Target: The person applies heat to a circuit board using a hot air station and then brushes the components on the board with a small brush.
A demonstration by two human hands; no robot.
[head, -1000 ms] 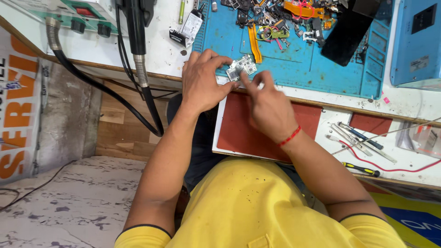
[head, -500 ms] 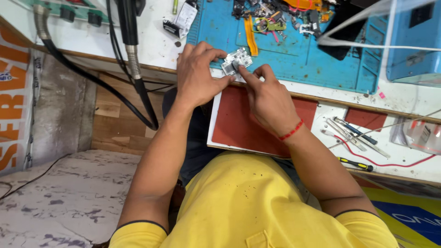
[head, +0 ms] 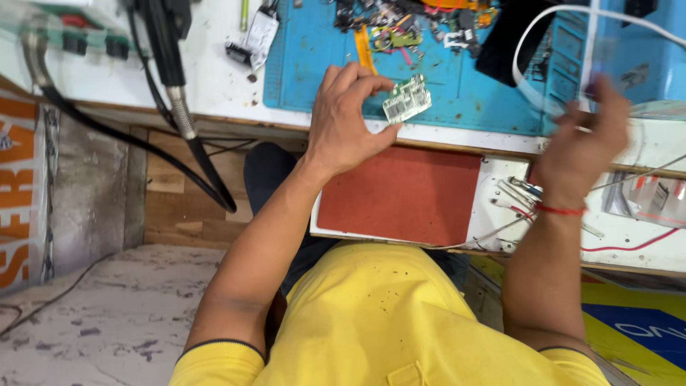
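the left hand [head: 350, 121] pinches the small green rectangular circuit board [head: 406, 99] at its grip (long axis tilted up-right), while the blurred right hand [head: 582, 136], well apart, closes on a white cable [head: 532, 28].

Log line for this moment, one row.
left hand: pinches small circuit board over blue mat | right hand: raised, blurred, near white cable, grip unclear

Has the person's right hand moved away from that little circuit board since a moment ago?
Yes. The right hand has left the small circuit board and swung out to the right, past the red mat, up by the white cable. The left hand holds the board alone.
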